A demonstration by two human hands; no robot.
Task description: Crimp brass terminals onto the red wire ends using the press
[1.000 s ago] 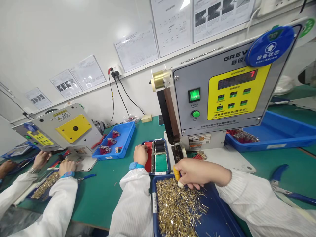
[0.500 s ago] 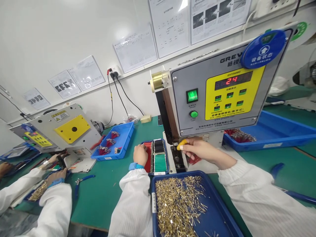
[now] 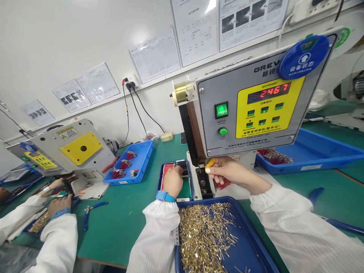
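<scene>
On the green desk (image 3: 113, 235) stands a grey terminal crimping machine (image 3: 250, 113) branded GREV. Its yellow panel's red display (image 3: 269, 93) reads 2467 beneath a round blue sign (image 3: 303, 57), and its green switch is lit. Toward the desk's near edge, a blue tray (image 3: 250, 223) holds loose brass terminals (image 3: 204, 235). Just behind it, a small blue compartment tray (image 3: 159, 182) carries red and green wires (image 3: 184, 191). The right hand (image 3: 230, 170) pinches a small yellow-and-white item (image 3: 210, 163) between finger and thumb, close to the machine's crimping head (image 3: 203, 178). The left hand (image 3: 173, 182) lies curled over the compartment tray; whether it grips a wire cannot be told.
</scene>
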